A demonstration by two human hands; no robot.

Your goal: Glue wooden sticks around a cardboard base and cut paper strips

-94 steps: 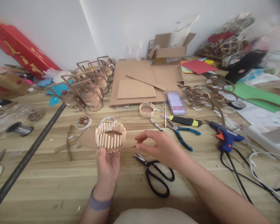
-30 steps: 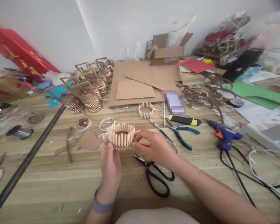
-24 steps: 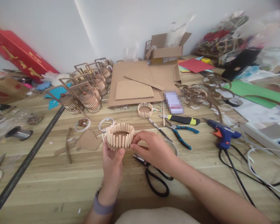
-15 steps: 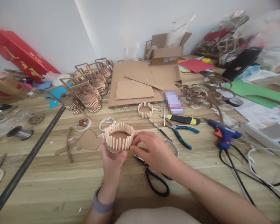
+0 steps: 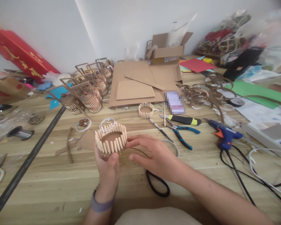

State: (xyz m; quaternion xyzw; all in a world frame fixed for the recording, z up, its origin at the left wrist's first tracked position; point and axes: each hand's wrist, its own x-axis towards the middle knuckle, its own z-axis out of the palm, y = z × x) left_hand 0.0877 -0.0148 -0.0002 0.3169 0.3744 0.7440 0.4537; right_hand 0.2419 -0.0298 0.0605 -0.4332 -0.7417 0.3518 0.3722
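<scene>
Wooden-stick basket (image 5: 110, 142) is held above the surface (image 5: 49, 187), gripped from underneath by the left hand (image 5: 107, 168). The right hand (image 5: 154, 156), fingers loosely extended, touches its right rim, over the scissors (image 5: 158, 187). I see bare wood toward the near edge.

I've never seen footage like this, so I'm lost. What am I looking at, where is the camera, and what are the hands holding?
There is no machine here: these are one person's two bare hands, filmed by a single camera worn on the head, looking forward and down, so the arms enter from the bottom. The left hand grips a round cardboard base ringed with upright wooden sticks, lifted above the wooden table. The right hand is open, its fingertips at that ring's right side. On the table lie black scissors, partly hidden under the right hand, blue pliers, a blue glue gun, a smaller stick ring, flat cardboard sheets and several finished little baskets.
</scene>
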